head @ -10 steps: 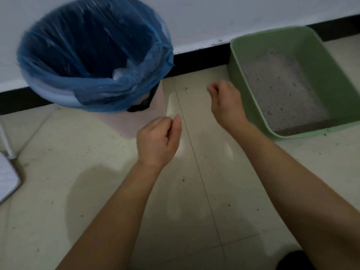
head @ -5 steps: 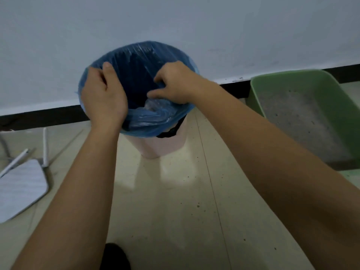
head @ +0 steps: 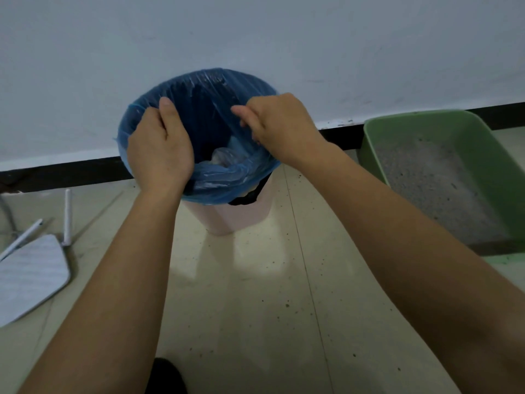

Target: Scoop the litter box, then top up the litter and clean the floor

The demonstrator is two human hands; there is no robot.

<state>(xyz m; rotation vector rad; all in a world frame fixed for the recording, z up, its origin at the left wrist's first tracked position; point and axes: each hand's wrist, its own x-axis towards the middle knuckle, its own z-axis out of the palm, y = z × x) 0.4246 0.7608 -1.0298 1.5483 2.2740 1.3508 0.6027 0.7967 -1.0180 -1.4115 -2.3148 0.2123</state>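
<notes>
Hands first: my feed shows the left hand (head: 160, 146) draped over the left side of the blue bag (head: 204, 89) that lines the pink bin (head: 235, 217). Its thumb is laid straight along the inside of the film. The rest of that hand folds over the outside of the rim, so it grips the bag edge, though the tips are hidden from me. The right hand (head: 281, 126) sits at the right side of the rim with its fingers (head: 241, 110) curled and pressed together, pinching a fold of the blue film, which stretches taut away from them toward the bin's middle. Between the two hands the bag mouth gapes, and I can see pale crumpled plastic low inside it. The bin stands on the floor (head: 255, 294) close to the white wall (head: 255, 38) and its dark baseboard (head: 71, 172). The green litter box (head: 483, 143) lies on the floor to the right of the bin, apart from both hands and nearer the right forearm than either set of fingers. Grey litter (head: 431, 177) covers its bottom, and dark specks are scattered over the tiles in front of it and below the bin. At the left edge a flat white striped pad (head: 31, 277) with thin white rods lies on the floor, well apart from the left hand. I cannot tell what it is. A dark shape (head: 166, 376) shows at the bottom edge between my forearms.
</notes>
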